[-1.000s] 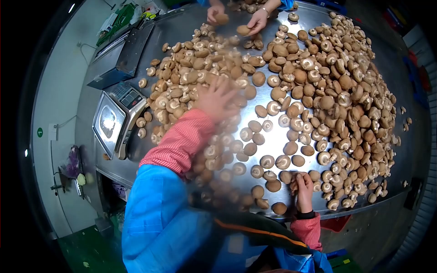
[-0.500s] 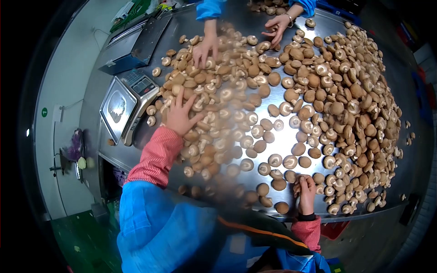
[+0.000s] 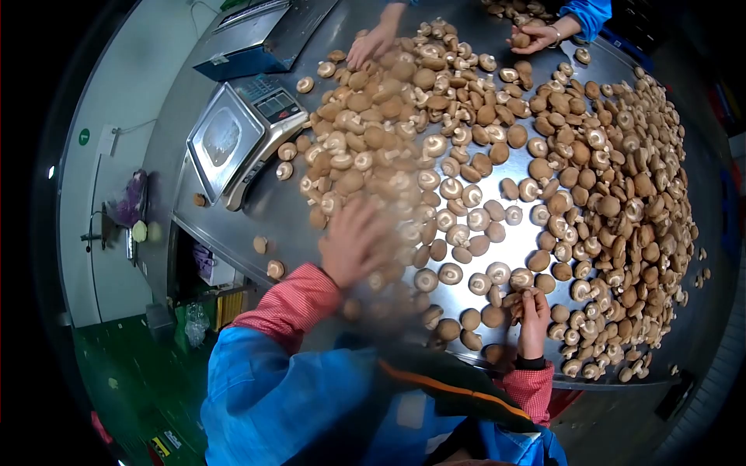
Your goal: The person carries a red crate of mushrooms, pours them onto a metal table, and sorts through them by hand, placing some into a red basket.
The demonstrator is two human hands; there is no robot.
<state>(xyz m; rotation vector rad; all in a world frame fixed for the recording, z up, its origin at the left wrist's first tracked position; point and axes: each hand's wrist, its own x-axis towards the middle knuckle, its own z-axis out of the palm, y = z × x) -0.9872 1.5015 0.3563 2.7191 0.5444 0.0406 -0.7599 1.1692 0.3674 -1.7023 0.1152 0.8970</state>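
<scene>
Many brown mushrooms [image 3: 622,202] lie heaped on the metal table [image 3: 256,225]. My left hand [image 3: 357,242], blurred by motion, is over the lower left edge of the left pile, its fingers pointing to the upper right. At the table's near edge my right hand [image 3: 531,314] has its fingers bent together around a mushroom [image 3: 510,301] beside other loose ones. Part of the view near my left hand is hazy.
A scale [image 3: 247,136] stands at the left, with a metal box [image 3: 260,39] behind it. Across the table are a co-worker's two hands, one at the left pile [image 3: 377,45], the other holding a mushroom [image 3: 536,37]. Crates show below the table's left side.
My left hand has moved right and nearer the table's front edge. The co-worker's one hand now holds a mushroom. The whole view has shifted slightly.
</scene>
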